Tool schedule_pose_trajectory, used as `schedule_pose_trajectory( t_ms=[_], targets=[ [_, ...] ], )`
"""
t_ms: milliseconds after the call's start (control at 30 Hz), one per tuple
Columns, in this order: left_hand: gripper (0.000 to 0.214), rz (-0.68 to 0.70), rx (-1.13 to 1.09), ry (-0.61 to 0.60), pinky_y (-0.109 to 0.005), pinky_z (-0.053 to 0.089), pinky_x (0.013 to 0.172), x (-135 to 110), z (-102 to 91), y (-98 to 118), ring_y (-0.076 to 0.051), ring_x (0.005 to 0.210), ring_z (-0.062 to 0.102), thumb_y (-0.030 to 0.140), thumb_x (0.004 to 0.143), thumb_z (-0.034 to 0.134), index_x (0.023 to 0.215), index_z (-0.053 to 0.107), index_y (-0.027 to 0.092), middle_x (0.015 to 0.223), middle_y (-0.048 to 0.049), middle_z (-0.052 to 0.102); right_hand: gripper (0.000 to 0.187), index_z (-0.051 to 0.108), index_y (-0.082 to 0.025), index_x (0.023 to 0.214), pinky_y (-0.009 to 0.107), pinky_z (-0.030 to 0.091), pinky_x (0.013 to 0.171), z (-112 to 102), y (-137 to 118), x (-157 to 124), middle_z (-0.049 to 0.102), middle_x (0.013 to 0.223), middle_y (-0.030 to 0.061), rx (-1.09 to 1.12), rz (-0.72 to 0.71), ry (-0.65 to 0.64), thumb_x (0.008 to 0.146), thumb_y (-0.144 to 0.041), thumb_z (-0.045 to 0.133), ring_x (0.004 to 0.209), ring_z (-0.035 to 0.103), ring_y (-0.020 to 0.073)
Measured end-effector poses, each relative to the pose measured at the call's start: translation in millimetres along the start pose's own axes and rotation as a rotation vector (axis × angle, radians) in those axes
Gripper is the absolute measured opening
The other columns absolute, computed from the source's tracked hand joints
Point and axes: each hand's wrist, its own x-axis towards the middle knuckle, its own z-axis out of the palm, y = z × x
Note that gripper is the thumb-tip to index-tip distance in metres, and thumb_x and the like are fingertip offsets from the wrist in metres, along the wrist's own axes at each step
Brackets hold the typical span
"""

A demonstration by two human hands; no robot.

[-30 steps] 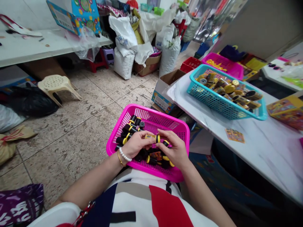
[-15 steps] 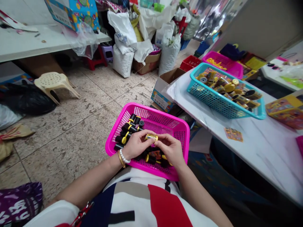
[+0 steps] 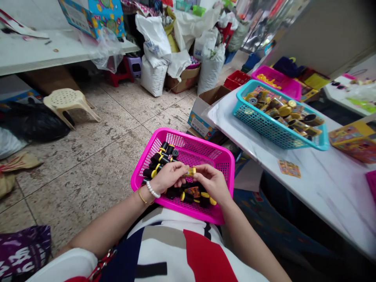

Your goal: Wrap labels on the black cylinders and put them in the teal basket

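Tile floor [image 3: 88, 129] with worn spots spreads around a person sitting low in a crowded work room. A small gold tube [image 3: 190, 171] with a yellow end is up between the two hands, just above a pink plastic basket [image 3: 142, 158]. The left hand [image 3: 167, 178] and the right hand [image 3: 212, 182] both look closed on it, pinching it with their fingertips, and neither has let go. A moment ago the tube lay flatter. Now it has turned a little and sits a bit more to the right.

Under the hands, black tubes with yellow caps [image 3: 157, 158] lie in a loose heap in the basket. A pearl bracelet [image 3: 152, 189] and a thin gold bangle [image 3: 142, 197] circle the left wrist. The basket sits just in front of a white, red and blue shirt [image 3: 205, 250].

To the right, a white marble-look table [image 3: 323, 203] holds a teal basket [image 3: 258, 130] full of gold tubes [image 3: 277, 103] and a small printed card [image 3: 289, 169]. A yellow box [image 3: 352, 145] stands at the table's far side. Farther off on the floor are a cream plastic stool [image 3: 67, 102], a cardboard box [image 3: 199, 121] and fat white sacks [image 3: 152, 76].
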Motion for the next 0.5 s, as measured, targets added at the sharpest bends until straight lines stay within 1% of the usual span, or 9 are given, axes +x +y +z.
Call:
schedule_pose_trajectory(
  t_ms=[67,100,133,200,267,367,433,500],
  targets=[
    [0.037,-0.095,-0.075,-0.024,-0.015,0.028,0.033,0.3,-0.4,0.8,-0.005,0.032,0.041,0.054,0.082,0.056,0.084,0.053,0.018,0.048,0.0048,0.054,0.033,0.069,-0.025,0.104,0.034,0.058,0.072,-4.2,-4.6,1.0,0.069,0.093,0.0027,0.051,0.03,-0.105,0.073,-0.032,0.075,0.076,0.067,0.0166],
    [0.038,-0.125,-0.12,-0.045,-0.014,0.028,0.032,0.2,-0.4,0.9,-0.005,0.03,0.04,0.056,0.082,0.055,0.086,0.053,0.018,0.046,0.0051,0.054,0.031,0.07,-0.025,0.103,0.034,0.059,0.071,-5.7,-5.4,1.0,0.068,0.098,0.0031,0.075,0.035,-0.129,0.073,-0.031,0.075,0.078,0.067,0.0169],
    [0.04,-0.144,-0.163,-0.076,-0.014,0.028,0.031,-0.1,-0.2,0.9,-0.006,0.029,0.04,0.058,0.082,0.054,0.086,0.053,0.018,0.046,0.0047,0.054,0.027,0.072,-0.025,0.098,0.034,0.06,0.069,-6.4,-5.2,0.8,0.066,0.102,0.0034,0.1,0.034,-0.13,0.072,-0.03,0.076,0.079,0.067,0.0173],
    [0.043,-0.148,-0.238,-0.146,-0.014,0.032,0.032,-0.8,0.8,0.1,-0.006,0.032,0.045,0.06,0.082,0.054,0.086,0.053,0.017,0.049,0.0024,0.058,0.016,0.073,-0.024,0.084,0.033,0.061,0.063,-5.9,-2.1,-0.2,0.064,0.104,0.0034,0.155,0.024,-0.073,0.07,-0.03,0.078,0.077,0.066,0.0174],
    [0.042,-0.125,-0.278,-0.186,-0.014,0.036,0.035,-1.3,1.9,-1.3,-0.006,0.037,0.051,0.057,0.079,0.059,0.083,0.054,0.016,0.055,0.0004,0.061,0.013,0.072,-0.024,0.081,0.032,0.061,0.059,-3.8,1.3,-1.6,0.063,0.105,0.0031,0.195,0.027,-0.019,0.07,-0.029,0.078,0.076,0.066,0.0169],
    [0.041,-0.115,-0.268,-0.159,-0.013,0.037,0.036,-1.0,3.1,-3.8,-0.005,0.038,0.051,0.054,0.076,0.065,0.08,0.057,0.013,0.057,-0.0001,0.061,0.015,0.072,-0.024,0.085,0.033,0.062,0.062,-0.8,1.2,-3.8,0.06,0.111,0.0041,0.151,0.006,-0.033,0.072,-0.028,0.077,0.081,0.065,0.018],
    [0.044,-0.138,-0.262,-0.136,-0.013,0.037,0.035,-0.7,3.4,-5.0,-0.005,0.037,0.05,0.056,0.076,0.064,0.079,0.06,0.012,0.056,-0.0005,0.061,0.014,0.073,-0.024,0.086,0.035,0.062,0.066,0.4,-1.3,-5.0,0.059,0.113,0.0051,0.094,-0.042,-0.063,0.072,-0.027,0.076,0.084,0.065,0.0185],
    [0.046,-0.175,-0.284,-0.133,-0.013,0.036,0.034,-1.0,3.6,-5.4,-0.005,0.035,0.05,0.058,0.074,0.064,0.078,0.059,0.012,0.055,0.0,0.061,0.011,0.074,-0.024,0.083,0.034,0.062,0.067,1.4,-3.3,-5.7,0.06,0.11,0.0054,0.054,-0.094,-0.063,0.072,-0.027,0.076,0.084,0.065,0.0186]
  ],
)
